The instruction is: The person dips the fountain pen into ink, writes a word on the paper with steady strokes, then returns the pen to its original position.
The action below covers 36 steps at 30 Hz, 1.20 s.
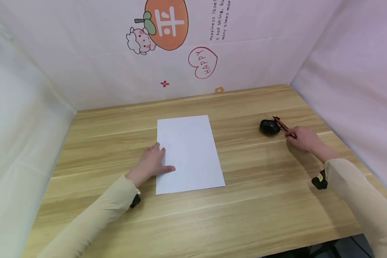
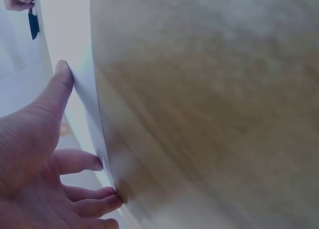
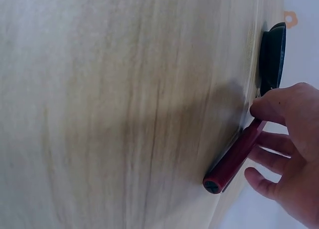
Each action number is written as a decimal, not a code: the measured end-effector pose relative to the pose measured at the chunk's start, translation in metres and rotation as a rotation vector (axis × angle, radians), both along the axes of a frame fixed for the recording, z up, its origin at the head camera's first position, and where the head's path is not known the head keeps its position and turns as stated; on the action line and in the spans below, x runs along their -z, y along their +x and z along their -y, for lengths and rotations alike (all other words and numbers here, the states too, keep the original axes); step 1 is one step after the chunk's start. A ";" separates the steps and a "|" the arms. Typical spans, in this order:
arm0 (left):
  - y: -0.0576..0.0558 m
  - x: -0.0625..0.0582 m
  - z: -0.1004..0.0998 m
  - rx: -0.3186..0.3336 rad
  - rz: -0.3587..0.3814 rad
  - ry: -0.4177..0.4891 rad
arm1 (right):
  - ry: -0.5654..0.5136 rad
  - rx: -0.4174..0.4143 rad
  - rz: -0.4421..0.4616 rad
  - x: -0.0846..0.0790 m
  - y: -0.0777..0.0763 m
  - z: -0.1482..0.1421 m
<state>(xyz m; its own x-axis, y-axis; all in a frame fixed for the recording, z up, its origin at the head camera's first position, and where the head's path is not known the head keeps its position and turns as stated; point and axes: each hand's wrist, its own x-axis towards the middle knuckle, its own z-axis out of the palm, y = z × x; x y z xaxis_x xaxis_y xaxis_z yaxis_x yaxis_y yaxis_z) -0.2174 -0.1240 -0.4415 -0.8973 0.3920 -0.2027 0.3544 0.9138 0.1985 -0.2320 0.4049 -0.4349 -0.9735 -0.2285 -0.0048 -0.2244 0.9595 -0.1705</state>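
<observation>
A blank white sheet of paper (image 1: 193,154) lies on the wooden table. My left hand (image 1: 151,161) rests on its left edge, thumb out over the sheet and the other fingers along the edge. At the right, a glossy black oval dish (image 1: 270,127) sits on the table with thin dark red sticks (image 1: 280,123) leaning by its rim. My right hand (image 1: 304,139) pinches the near part of these sticks between thumb and fingers. The right wrist view shows a thicker dark red rod (image 3: 232,159) with a black end, below the right hand (image 3: 294,139).
White cloth walls with printed cartoons, a heart (image 1: 203,62) and lettering enclose the table (image 1: 213,222) at the back and sides. A black wrist camera (image 1: 320,180) hangs under the right sleeve. The table's front edge shows at the lower right.
</observation>
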 end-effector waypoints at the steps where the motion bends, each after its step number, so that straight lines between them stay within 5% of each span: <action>1: 0.000 0.000 -0.001 0.000 0.003 0.001 | -0.005 0.005 -0.006 0.000 0.000 0.000; 8: 0.000 -0.001 -0.006 0.008 0.006 -0.008 | -0.102 0.037 -0.044 0.001 0.001 -0.002; 16: -0.001 -0.005 -0.007 0.042 -0.004 -0.042 | -0.294 0.018 -0.191 -0.003 0.007 -0.003; 20: -0.003 -0.007 -0.006 0.085 -0.020 -0.051 | -0.393 0.019 -0.141 -0.005 0.011 -0.005; 30: -0.010 -0.014 0.001 0.148 0.018 -0.076 | -0.894 0.085 0.027 -0.013 0.018 -0.002; 36: -0.011 -0.015 0.003 0.144 0.009 -0.067 | -1.219 -0.023 -0.017 -0.018 0.020 0.003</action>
